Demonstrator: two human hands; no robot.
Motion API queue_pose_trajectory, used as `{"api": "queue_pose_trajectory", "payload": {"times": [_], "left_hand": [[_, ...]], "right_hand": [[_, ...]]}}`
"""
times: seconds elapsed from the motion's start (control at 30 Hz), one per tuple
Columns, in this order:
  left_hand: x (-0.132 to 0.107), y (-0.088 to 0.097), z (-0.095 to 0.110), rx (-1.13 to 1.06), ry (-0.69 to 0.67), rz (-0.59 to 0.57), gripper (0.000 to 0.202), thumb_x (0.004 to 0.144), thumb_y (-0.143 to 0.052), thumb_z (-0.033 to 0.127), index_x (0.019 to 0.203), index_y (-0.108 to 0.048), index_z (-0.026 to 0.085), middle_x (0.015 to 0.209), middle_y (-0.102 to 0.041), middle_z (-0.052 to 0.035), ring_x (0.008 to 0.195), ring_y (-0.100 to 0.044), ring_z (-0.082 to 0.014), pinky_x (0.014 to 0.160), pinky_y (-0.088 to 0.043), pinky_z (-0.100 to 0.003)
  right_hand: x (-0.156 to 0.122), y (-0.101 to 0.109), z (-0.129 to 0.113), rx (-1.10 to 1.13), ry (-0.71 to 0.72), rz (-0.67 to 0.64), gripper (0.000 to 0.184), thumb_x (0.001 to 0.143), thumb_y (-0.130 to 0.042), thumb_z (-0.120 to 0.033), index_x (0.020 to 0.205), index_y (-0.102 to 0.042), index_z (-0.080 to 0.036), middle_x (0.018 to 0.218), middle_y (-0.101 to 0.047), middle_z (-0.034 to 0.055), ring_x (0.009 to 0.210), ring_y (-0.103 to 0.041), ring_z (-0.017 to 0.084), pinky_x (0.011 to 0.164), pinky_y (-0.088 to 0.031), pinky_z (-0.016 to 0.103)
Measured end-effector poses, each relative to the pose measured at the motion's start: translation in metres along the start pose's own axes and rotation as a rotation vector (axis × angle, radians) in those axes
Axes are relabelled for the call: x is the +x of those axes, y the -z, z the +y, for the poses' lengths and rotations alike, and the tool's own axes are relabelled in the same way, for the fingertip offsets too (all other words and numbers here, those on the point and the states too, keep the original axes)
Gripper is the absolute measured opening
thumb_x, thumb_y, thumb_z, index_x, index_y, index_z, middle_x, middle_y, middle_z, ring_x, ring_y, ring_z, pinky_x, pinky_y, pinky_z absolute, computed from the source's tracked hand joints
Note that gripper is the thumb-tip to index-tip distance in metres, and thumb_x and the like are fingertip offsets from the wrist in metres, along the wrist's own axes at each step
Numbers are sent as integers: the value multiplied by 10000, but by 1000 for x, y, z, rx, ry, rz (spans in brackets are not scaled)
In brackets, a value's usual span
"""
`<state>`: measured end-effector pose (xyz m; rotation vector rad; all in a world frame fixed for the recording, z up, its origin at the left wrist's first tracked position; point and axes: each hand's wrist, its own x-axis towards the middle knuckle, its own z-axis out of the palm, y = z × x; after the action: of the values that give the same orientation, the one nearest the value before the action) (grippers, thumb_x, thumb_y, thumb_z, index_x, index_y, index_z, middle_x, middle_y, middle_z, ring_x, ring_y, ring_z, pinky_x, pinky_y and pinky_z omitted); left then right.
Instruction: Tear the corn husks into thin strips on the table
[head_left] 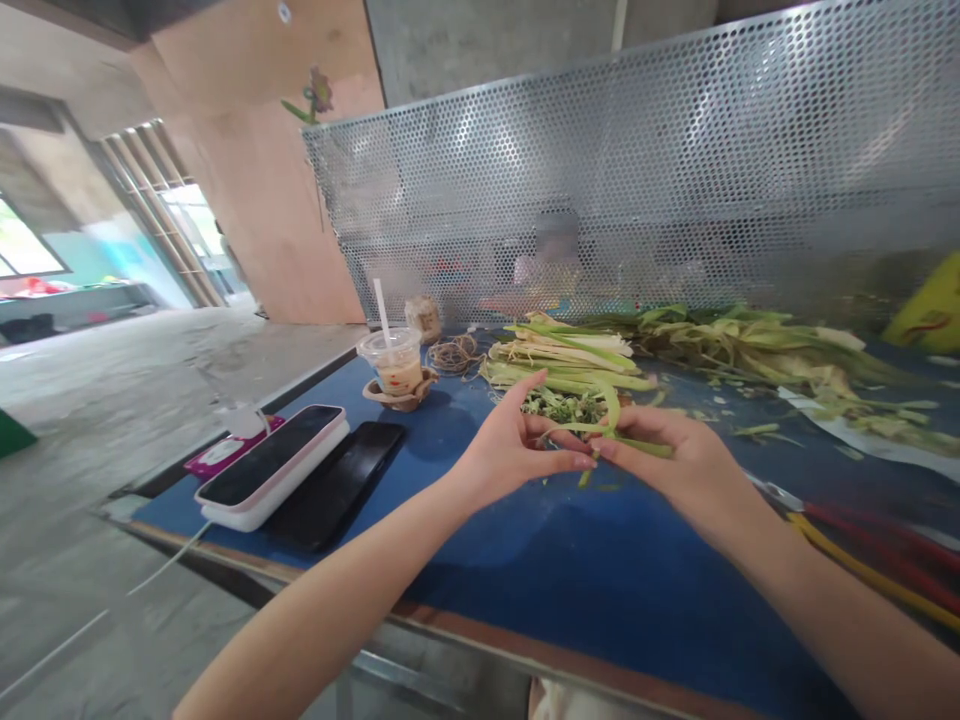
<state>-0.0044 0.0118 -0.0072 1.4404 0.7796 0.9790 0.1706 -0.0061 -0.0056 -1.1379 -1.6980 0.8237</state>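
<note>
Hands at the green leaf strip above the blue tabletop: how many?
2: the left hand on the left side of the green leaf strip, the right hand on its right. No others show there; neither is hidden.

Shiny metal screen (pixel 645 170), clear plastic cup (pixel 396 362), glossy black phone (pixel 337 485), smooth leaf strip (pixel 613 408)

Your bare forearms (pixel 352 570) angle inward. Your left hand (pixel 510 445) and right hand (pixel 682 450) nearly meet, thumbs (pixel 559 462) pointing together, right fingers (pixel 656 420) bent.

Bright window (pixel 21 243) glare, soft focus
</note>
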Motion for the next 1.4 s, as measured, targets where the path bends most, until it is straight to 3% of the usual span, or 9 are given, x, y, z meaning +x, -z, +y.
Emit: {"api": "queue_pose_trajectory", "payload": {"times": [0.27, 0.43, 0.6, 0.7, 0.8, 0.9, 1.07, 1.23, 1.4], "left_hand": [[0, -10, -1, -71, 20, 34, 1125, 544, -763, 131, 1385, -16, 129, 581, -624, 51, 518, -532, -63, 560, -357, -195], [-1, -10, -1, -149, 84, -40, 1127, 549, -748, 100, 1379, 14, 127, 604, -643, 36, 594, -594, -98, 670, -430, -254], [-6, -12, 5, -145, 149, -59, 938, 544, -743, 86, 1316, -211, 109, 604, -629, 34, 628, -598, -104, 712, -445, -273], [-6, -8, 8, -57, 111, -85, 716, 587, -721, 105, 1212, -373, 126, 601, -605, 39, 625, -586, -98, 703, -443, -271], [-3, -1, 10, 41, 31, -132, 468, 607, -715, 155, 1034, -525, 143, 722, -624, -9, 692, -590, -116, 651, -437, -248], [0, 4, 9, 75, 19, -105, 314, 595, -728, 195, 853, -563, 127, 770, -635, -35, 706, -592, -117, 627, -431, -232], [4, 3, 0, 102, 66, -138, 285, 571, -745, 273, 733, -575, 112, 639, -624, -10, 546, -551, -75, 547, -423, -209], [7, 2, -1, 126, 38, -30, 292, 603, -719, 307, 744, -545, 120, 566, -616, -3, 471, -541, -76, 422, -369, -173], [7, -1, 6, 29, -82, 111, 336, 574, -744, 285, 759, -508, 134, 535, -581, 32, 456, -536, -71, 430, -348, -169]], "right_hand": [[2, -3, 4, 3, -31, -26, 238, 671, -625, -413, 742, -634, -186, 744, -667, 29, 683, -621, 184, 578, -490, 270], [0, -4, 4, -25, -40, 17, 240, 670, -615, -428, 685, -625, -189, 685, -640, 20, 637, -586, 169, 537, -452, 256], [0, -6, 6, -7, -29, 115, 215, 671, -611, -406, 618, -605, -197, 630, -601, 5, 612, -549, 152, 543, -425, 247], [1, -5, 8, 10, -48, 80, 220, 668, -614, -421, 655, -610, -201, 642, -597, 7, 628, -552, 162, 544, -421, 252], [2, -4, 8, 61, -69, -28, 264, 690, -590, -463, 733, -623, -205, 660, -599, 11, 651, -557, 168, 549, -423, 256], [1, -5, 6, 146, -43, -109, 292, 757, -514, -473, 804, -634, -212, 678, -597, 8, 649, -546, 146, 567, -424, 248], [1, -6, 2, 107, -46, -52, 195, 735, -567, -380, 739, -626, -195, 625, -557, -10, 580, -505, 112, 556, -410, 229], [3, -5, 8, 62, -103, -124, 275, 736, -536, -464, 791, -549, -195, 644, -523, -12, 574, -480, 112, 519, -392, 235], [2, -8, 12, 74, -133, -265, 241, 669, -642, -387, 735, -514, -193, 642, -511, -30, 571, -481, 99, 515, -382, 223]]}}
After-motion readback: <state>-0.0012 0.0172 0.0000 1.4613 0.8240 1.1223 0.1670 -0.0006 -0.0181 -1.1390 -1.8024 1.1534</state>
